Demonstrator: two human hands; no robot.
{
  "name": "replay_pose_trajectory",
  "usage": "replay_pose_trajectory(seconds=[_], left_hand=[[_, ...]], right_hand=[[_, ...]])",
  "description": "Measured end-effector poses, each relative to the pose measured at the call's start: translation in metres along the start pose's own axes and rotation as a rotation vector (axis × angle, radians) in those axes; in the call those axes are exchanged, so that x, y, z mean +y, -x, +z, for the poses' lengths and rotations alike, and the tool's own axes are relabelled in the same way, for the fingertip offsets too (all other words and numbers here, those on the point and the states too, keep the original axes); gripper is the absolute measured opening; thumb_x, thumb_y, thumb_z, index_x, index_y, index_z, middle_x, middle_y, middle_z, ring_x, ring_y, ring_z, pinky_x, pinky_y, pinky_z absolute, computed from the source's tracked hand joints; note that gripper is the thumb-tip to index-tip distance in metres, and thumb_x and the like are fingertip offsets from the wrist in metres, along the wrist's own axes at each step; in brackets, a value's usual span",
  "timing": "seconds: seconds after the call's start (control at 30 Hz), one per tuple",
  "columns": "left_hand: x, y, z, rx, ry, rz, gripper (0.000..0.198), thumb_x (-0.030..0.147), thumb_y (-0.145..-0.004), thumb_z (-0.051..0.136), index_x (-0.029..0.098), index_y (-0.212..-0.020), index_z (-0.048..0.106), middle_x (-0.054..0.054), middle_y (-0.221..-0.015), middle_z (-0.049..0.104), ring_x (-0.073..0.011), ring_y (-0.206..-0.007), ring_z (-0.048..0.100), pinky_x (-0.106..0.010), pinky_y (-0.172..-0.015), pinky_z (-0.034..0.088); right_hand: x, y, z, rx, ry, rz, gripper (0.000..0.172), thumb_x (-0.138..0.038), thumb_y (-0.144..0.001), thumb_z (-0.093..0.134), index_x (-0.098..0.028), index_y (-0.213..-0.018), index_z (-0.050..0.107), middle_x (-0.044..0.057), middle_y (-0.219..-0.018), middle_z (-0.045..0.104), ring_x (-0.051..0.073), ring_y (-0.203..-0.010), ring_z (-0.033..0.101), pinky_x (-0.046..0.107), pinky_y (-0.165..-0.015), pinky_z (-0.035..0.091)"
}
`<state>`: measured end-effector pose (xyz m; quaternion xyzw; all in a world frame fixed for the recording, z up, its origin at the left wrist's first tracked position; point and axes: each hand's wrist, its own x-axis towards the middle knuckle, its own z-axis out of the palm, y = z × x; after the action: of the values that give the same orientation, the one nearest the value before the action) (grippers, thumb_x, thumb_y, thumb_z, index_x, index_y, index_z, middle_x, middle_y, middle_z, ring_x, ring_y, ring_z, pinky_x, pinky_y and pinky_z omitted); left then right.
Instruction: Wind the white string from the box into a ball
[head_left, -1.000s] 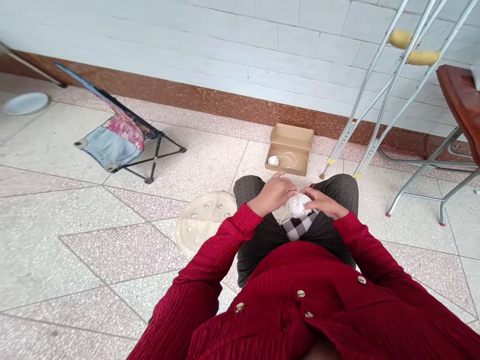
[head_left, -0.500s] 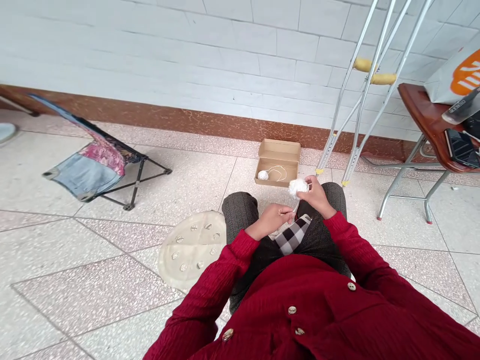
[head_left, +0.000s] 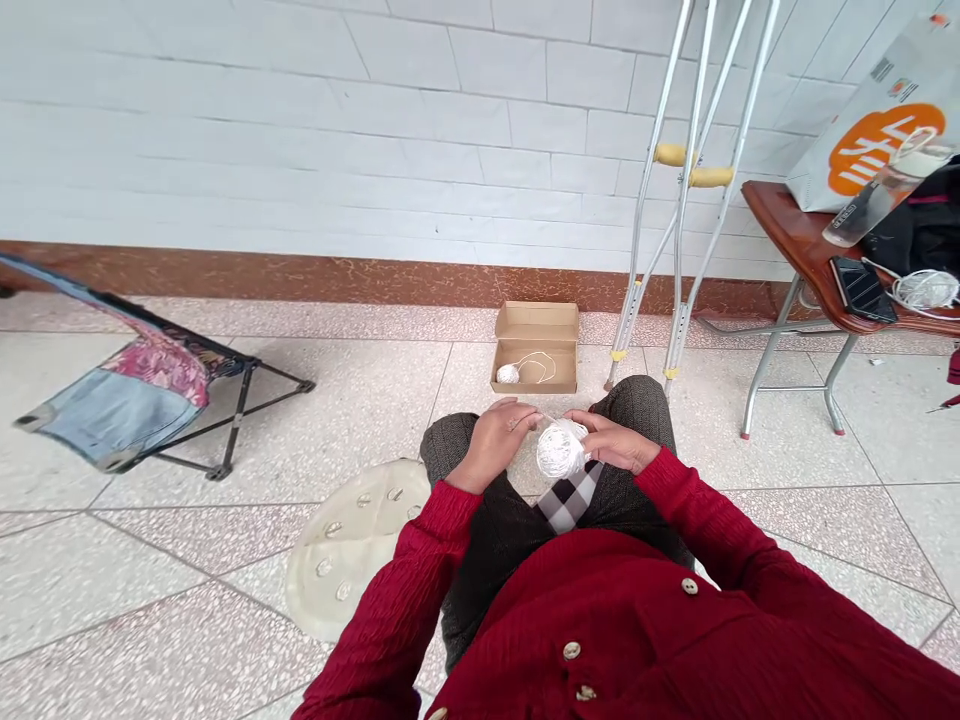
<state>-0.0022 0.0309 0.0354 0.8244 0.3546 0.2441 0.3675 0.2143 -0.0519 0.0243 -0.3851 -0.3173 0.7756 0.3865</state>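
A ball of white yarn (head_left: 560, 449) is held over my lap in my right hand (head_left: 613, 443), whose fingers close round its right side. My left hand (head_left: 497, 440) is to the left of the ball, fingers pinched on a strand of the yarn that runs across toward the ball's top. On the floor beyond my knees lies an open cardboard box (head_left: 535, 387). Inside it sits a smaller white yarn ball (head_left: 508, 373) with a loose looped strand.
Crutches (head_left: 682, 230) lean on the wall at the right. Beside them a brown stool (head_left: 802, 235) bears a phone (head_left: 862, 289), a bottle (head_left: 877, 205), a bag (head_left: 840, 140) and more yarn (head_left: 926, 290). A folding chair (head_left: 124, 410) and a round mat (head_left: 352, 560) are at the left.
The yarn ball has come down and closer to my body, tilted differently in my right hand. My left hand has risen from below the ball to its upper left. The view has shifted right.
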Motion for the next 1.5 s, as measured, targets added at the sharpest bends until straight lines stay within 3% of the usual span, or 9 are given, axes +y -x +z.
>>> replay_pose_trajectory(seconds=[0.2, 0.33, 0.47, 0.67, 0.83, 1.03, 1.2, 1.33, 1.5], left_hand=[[-0.001, 0.009, 0.025, -0.088, 0.243, -0.217, 0.036, 0.042, -0.089, 0.053, 0.017, -0.068, 0.068, -0.003, -0.073, 0.071, -0.0187, -0.074, 0.063, -0.028, -0.076, 0.049], [0.01, 0.019, 0.042, -0.299, 0.209, -0.197, 0.043, 0.044, -0.091, 0.051, 0.017, -0.06, 0.064, -0.001, -0.065, 0.066, -0.0143, -0.064, 0.056, -0.026, -0.069, 0.044], [0.018, 0.019, 0.028, -0.322, 0.15, -0.156, 0.042, 0.043, -0.094, 0.05, 0.018, -0.063, 0.064, 0.001, -0.062, 0.06, -0.0126, -0.061, 0.052, -0.024, -0.064, 0.039], [0.027, 0.009, -0.007, -0.258, 0.049, -0.085, 0.037, 0.038, -0.095, 0.051, 0.018, -0.068, 0.067, -0.001, -0.074, 0.065, -0.015, -0.071, 0.059, -0.025, -0.07, 0.042], [0.025, 0.0, -0.011, -0.236, -0.093, 0.002, 0.037, 0.035, -0.095, 0.051, 0.02, -0.064, 0.066, -0.002, -0.068, 0.063, -0.0182, -0.078, 0.06, -0.029, -0.082, 0.045], [0.015, -0.009, -0.016, -0.116, -0.066, 0.073, 0.029, 0.035, -0.094, 0.057, 0.02, -0.073, 0.07, -0.001, -0.076, 0.072, -0.0172, -0.076, 0.061, -0.039, -0.107, 0.04], [-0.006, -0.009, -0.01, -0.022, 0.169, -0.05, 0.031, 0.042, -0.09, 0.062, 0.016, -0.076, 0.074, -0.004, -0.082, 0.074, -0.0189, -0.081, 0.065, -0.032, -0.085, 0.05], [-0.022, -0.008, 0.014, 0.007, 0.418, -0.185, 0.037, 0.048, -0.086, 0.065, 0.013, -0.077, 0.075, -0.003, -0.077, 0.073, -0.0171, -0.074, 0.064, -0.027, -0.071, 0.049], [-0.01, 0.003, 0.043, -0.144, 0.509, -0.196, 0.04, 0.046, -0.088, 0.063, 0.013, -0.066, 0.071, -0.005, -0.073, 0.073, -0.0154, -0.074, 0.065, -0.025, -0.076, 0.049]], right_hand=[[-0.026, -0.006, 0.011, 0.058, 0.066, -0.231, 0.063, -0.022, -0.062, 0.078, -0.03, -0.122, 0.059, 0.002, -0.112, 0.061, 0.019, -0.091, 0.059, 0.027, -0.066, 0.052], [-0.028, -0.029, -0.005, 0.404, 0.303, -0.33, 0.055, -0.028, -0.061, 0.074, -0.027, -0.113, 0.056, 0.001, -0.102, 0.056, 0.018, -0.083, 0.055, 0.029, -0.064, 0.049], [-0.002, -0.041, -0.024, 0.639, 0.746, -0.369, 0.055, -0.025, -0.054, 0.078, -0.024, -0.106, 0.058, 0.001, -0.101, 0.052, 0.021, -0.095, 0.051, 0.034, -0.084, 0.046], [0.026, -0.041, -0.026, 0.415, 0.48, -0.142, 0.053, -0.025, -0.059, 0.075, -0.025, -0.108, 0.056, -0.003, -0.09, 0.054, 0.015, -0.073, 0.05, 0.028, -0.067, 0.043], [0.016, -0.04, -0.025, 0.401, 0.583, -0.255, 0.056, -0.018, -0.052, 0.08, -0.025, -0.104, 0.06, -0.002, -0.095, 0.054, 0.017, -0.086, 0.051, 0.028, -0.076, 0.043], [0.014, -0.022, -0.012, 0.109, 0.278, -0.002, 0.055, -0.022, -0.063, 0.076, -0.027, -0.115, 0.059, -0.002, -0.093, 0.055, 0.014, -0.076, 0.052, 0.024, -0.06, 0.04], [-0.004, 0.002, 0.007, -0.026, 0.022, -0.019, 0.064, -0.015, -0.059, 0.082, -0.028, -0.117, 0.059, -0.002, -0.105, 0.06, 0.015, -0.092, 0.058, 0.024, -0.077, 0.048], [-0.025, 0.005, 0.02, 0.024, 0.044, -0.171, 0.066, -0.011, -0.053, 0.085, -0.029, -0.112, 0.06, -0.002, -0.106, 0.061, 0.017, -0.096, 0.058, 0.024, -0.078, 0.049], [-0.038, -0.021, 0.004, 0.329, 0.211, -0.38, 0.055, -0.028, -0.061, 0.081, -0.029, -0.108, 0.052, -0.001, -0.104, 0.059, 0.019, -0.091, 0.056, 0.028, -0.072, 0.049]])
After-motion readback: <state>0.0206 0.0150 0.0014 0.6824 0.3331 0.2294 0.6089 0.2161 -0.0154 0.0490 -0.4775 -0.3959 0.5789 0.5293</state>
